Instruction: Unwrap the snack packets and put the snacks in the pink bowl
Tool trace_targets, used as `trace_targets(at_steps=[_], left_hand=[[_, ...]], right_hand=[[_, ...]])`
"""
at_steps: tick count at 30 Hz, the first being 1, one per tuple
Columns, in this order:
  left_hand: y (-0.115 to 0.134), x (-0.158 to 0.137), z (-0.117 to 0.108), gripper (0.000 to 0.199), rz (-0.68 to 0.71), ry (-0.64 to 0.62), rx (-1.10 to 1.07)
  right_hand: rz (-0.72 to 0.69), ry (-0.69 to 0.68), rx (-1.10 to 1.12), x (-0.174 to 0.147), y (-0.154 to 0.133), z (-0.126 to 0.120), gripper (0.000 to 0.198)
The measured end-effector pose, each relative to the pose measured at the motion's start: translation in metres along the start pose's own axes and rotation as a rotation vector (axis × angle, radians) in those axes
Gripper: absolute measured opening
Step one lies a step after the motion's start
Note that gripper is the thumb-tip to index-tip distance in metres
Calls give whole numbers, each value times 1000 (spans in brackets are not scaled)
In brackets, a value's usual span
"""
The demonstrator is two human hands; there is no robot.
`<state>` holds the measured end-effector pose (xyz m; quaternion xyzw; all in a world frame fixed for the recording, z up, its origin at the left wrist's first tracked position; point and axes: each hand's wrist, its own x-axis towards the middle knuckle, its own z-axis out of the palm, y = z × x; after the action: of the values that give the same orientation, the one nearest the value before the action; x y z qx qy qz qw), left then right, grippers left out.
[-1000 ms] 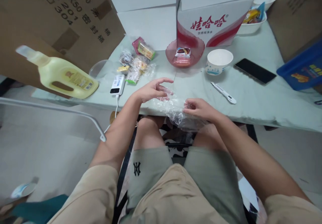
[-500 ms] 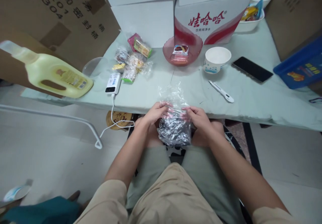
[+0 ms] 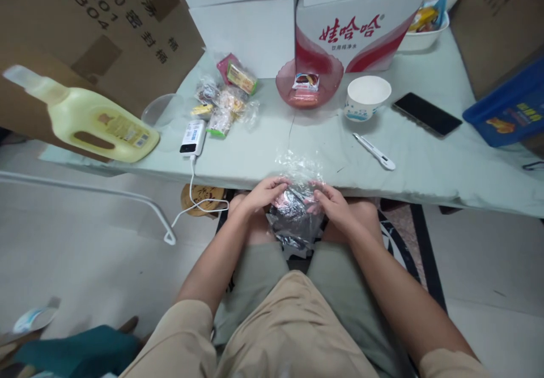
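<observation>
Between my hands, over my lap at the table's front edge, hangs a crinkled clear plastic bag [image 3: 296, 219]; it looks dark where my lap lies behind it. My left hand [image 3: 272, 192] pinches the bag's left side, thumb on top. On the other side my right hand [image 3: 326, 199] grips it, with some fingers showing through the film. The bag's upper end spreads toward the table. Whether anything is inside it, I cannot tell. Nearest on the table are a white utility knife [image 3: 374, 151] and a paper bowl [image 3: 367, 99].
A pink glass bowl [image 3: 283, 86] holds wrapped snacks; more wrapped snacks [image 3: 232, 97] lie to its left. Also on the table are a phone [image 3: 426, 114], a corded white power bank [image 3: 193, 138] and a yellow jug [image 3: 100, 126]. Cardboard boxes [image 3: 140, 21] stand behind. A metal rail [image 3: 106, 188] crosses at left.
My hands have shifted their hold on the bag and moved slightly apart. The film between them is more spread, and its lower part hangs a little differently.
</observation>
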<state>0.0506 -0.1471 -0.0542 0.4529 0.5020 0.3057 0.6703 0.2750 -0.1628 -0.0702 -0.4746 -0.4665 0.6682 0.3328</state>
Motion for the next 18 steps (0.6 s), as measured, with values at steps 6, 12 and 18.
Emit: trace_targets(at_steps=[6,12,18], left_hand=[[8,-10,-1,49,-9,-4,-238],[13,-8,0,27,3,62,-242],[9,-1,2,53,-83,8,-124]], right_hand=[[-158,-8,44,-9,0,-5,59],[-232,0,88,-8,-5,-13,48],[-171,82,-104,-2,-13,-8,43]])
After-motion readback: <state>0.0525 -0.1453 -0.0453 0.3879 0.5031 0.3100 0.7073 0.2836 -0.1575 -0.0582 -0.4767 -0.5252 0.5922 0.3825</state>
